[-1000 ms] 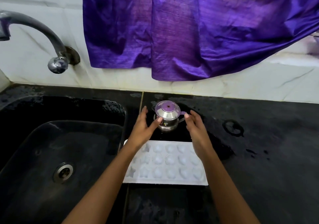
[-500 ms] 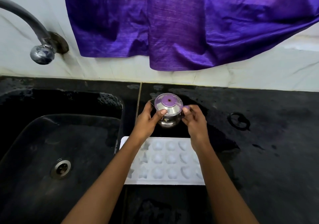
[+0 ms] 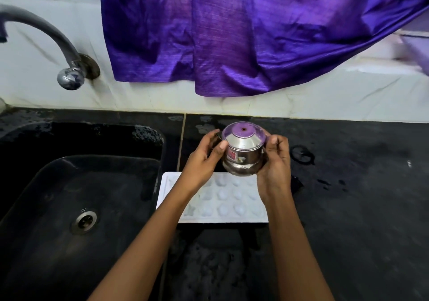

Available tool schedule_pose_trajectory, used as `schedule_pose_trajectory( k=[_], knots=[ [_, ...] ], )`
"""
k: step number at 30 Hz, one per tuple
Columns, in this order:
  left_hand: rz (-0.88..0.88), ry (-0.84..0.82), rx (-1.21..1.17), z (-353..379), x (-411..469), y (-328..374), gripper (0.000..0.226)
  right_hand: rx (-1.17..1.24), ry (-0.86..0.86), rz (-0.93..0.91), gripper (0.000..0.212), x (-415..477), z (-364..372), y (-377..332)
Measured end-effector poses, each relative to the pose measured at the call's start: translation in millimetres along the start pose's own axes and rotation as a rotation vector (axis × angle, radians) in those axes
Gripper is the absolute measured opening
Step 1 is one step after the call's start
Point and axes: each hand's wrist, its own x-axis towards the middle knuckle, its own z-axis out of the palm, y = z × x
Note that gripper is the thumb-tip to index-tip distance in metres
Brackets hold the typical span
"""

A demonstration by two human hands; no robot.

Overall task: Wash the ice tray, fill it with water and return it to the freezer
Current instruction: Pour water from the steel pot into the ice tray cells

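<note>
The left hand (image 3: 199, 161) and the right hand (image 3: 275, 161) both grip a small round steel pot (image 3: 242, 159) from its two sides, the fingers curled around its body, and its clear plastic lid with a purple centre (image 3: 242, 133) is in place. The pot seems to be raised a little, above the far edge of the white plastic ice tray with moulded shapes (image 3: 222, 203). The tray lies flat on the wet black stone counter (image 3: 348, 184), just beside the black sink (image 3: 81, 196). I cannot tell if its cells hold water already. I judge that this is the filling step, with the pot as the water source. The next move probably calls for taking off the lid and tilting slowly over the cells. The grey metal tap (image 3: 46, 31) and a hanging purple cloth (image 3: 232, 33) are behind.
</note>
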Motion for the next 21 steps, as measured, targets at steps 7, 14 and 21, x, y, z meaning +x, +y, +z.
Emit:
schedule_pose_trajectory(
  k=[7, 14, 21],
  knots=[
    [-0.05, 0.062, 0.85, -49.0, -47.4, -33.7, 0.108, -0.069, 0.146, -0.107, 0.02, -13.4, -27.4, -28.2],
    [-0.283, -0.025, 0.974, -72.4, -80.5, -57.3, 0.135, -0.159, 0.242, -0.168, 0.021, -23.3, -50.2, -43.9],
    [-0.286, -0.083, 0.953, -66.6, -87.9, -66.0, 0.163, -0.188, 0.239, -0.17, 0.022, -23.5, -61.1, -51.2]
  ],
)
